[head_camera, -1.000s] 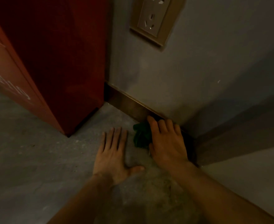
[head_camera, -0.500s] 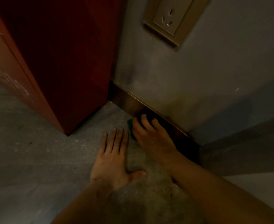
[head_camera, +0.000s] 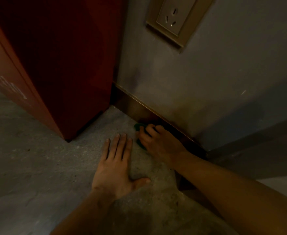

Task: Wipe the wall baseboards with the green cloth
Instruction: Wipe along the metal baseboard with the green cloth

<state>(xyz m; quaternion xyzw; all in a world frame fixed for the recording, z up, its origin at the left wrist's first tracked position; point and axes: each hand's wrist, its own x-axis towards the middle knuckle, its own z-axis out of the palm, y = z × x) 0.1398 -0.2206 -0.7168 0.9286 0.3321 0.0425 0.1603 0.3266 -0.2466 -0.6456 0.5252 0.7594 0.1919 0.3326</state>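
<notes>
A brass-coloured baseboard (head_camera: 136, 107) runs along the foot of the grey wall, from the red cabinet down to the right. My right hand (head_camera: 158, 143) presses a dark green cloth (head_camera: 138, 127) against the baseboard's lower edge; only small bits of cloth show past the fingers. My left hand (head_camera: 117, 165) lies flat on the concrete floor just left of it, fingers spread and holding nothing.
A tall red cabinet (head_camera: 59, 65) stands on the left, its corner close to the hands. A wall socket (head_camera: 173, 17) in a brass frame sits above. A darker wall section or door frame (head_camera: 258, 146) juts out at the right.
My right hand has slid the cloth leftward along the baseboard, toward the red cabinet. My left hand has stayed planted on the floor.
</notes>
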